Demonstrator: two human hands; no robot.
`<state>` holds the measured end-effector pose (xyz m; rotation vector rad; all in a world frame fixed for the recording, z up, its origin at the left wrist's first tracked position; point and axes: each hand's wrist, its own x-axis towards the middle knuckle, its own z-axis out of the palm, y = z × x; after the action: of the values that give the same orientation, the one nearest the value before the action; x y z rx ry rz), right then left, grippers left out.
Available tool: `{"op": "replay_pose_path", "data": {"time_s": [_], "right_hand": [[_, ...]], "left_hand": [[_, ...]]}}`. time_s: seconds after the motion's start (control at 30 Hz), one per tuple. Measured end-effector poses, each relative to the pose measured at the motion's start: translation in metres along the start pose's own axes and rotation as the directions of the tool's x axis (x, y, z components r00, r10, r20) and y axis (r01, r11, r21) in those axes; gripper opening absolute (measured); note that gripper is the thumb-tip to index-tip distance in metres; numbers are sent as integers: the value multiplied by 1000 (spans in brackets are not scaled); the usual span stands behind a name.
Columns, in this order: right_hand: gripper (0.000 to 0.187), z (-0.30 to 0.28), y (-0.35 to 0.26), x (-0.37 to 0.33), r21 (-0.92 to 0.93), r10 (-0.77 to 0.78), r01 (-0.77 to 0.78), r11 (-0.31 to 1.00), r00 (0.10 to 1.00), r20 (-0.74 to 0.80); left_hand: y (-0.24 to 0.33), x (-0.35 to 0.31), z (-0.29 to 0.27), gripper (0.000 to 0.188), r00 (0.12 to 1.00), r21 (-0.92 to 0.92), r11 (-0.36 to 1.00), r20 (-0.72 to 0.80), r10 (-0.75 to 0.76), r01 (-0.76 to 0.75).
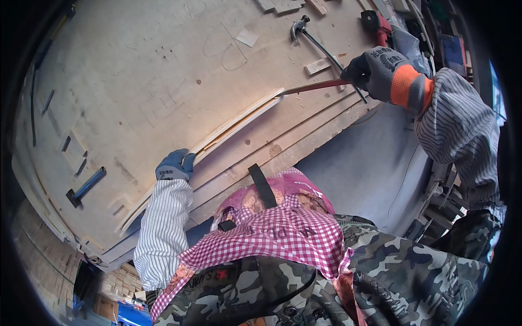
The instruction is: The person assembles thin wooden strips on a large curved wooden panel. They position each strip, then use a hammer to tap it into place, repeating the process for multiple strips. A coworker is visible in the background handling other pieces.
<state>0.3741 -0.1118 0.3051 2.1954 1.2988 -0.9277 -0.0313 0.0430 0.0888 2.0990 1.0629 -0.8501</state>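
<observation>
A long, pale wooden strip (239, 126) with a groove along it lies near the front edge of the worktable. My left hand (176, 164), in a blue-grey glove, is closed over the strip toward its left end. Gloved in grey with an orange cuff, my right hand (379, 73) grips a narrow, tapered reddish-brown tool (318, 87). Its tip meets the right end of the strip; I cannot make out the tool's exact kind. A claw hammer (300, 30) lies just beyond, its long handle running toward my right hand.
The large worktable (163, 70) carries pencil marks and wood scraps. A blue-handled hammer (89, 185) lies at the left. At the far right are a red-and-black power tool (379, 26) and a small wood block (318, 66). Wood pieces (280, 5) lie at the far edge.
</observation>
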Motion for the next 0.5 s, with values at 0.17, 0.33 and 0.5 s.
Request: {"op": "replay_pose_path", "data": {"time_s": [0.17,0.33,0.5], "right_hand": [[21,16,2,-6,-48,-78,74,996,991,-108],[24,67,22,-40,115,-119,153,982,958,-260],[31,110,27,-66,142,-34,75,987,962,-271]], "left_hand": [[-8,1,4,43,998,7,998,-3,57,-57],[-9,-1,6,45,998,29,999,47,43,-44],[-11,0,6,46,998,104,993,28,48,-51]]}}
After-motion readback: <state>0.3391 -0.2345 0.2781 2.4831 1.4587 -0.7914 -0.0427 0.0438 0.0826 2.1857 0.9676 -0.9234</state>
